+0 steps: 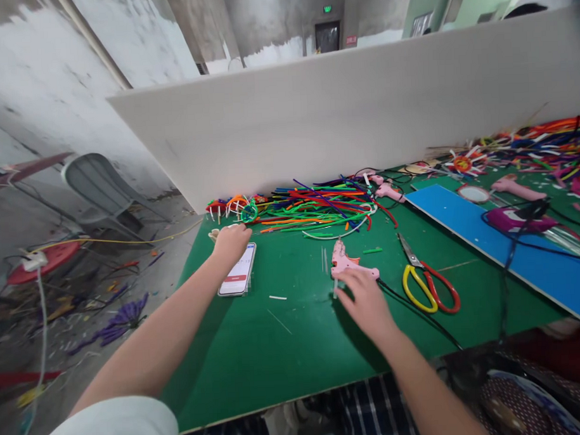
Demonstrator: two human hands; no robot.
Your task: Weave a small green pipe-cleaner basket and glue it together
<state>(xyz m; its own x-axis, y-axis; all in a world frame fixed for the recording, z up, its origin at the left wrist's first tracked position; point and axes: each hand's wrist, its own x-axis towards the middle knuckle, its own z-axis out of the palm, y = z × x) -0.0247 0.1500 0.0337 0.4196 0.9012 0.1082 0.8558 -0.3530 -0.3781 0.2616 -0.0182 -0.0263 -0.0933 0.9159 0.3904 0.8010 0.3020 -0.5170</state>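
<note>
My right hand (pixel 366 303) is over the near side of a pink glue gun (pixel 351 266), thumb and fingers apart. The gun lies on the green table, with a clear glue stick (pixel 335 287) poking out of its near end. My left hand (pixel 231 240) is at the far end of a phone (pixel 237 273) with a lit screen. Its fingers are curled down and mostly hidden, beside a small cream-coloured piece (pixel 214 234); what they hold cannot be made out. Scissors (pixel 423 276) with one yellow and one red handle lie right of the glue gun.
Colourful pipe cleaners (pixel 318 204) are heaped along the white partition (pixel 315 128). A blue board (pixel 490 242) covers the right side, with a purple glue gun (pixel 521 221) and cables on it. White scraps (pixel 277 298) dot the green table (pixel 276 364). A grey chair (pixel 96 186) stands at left.
</note>
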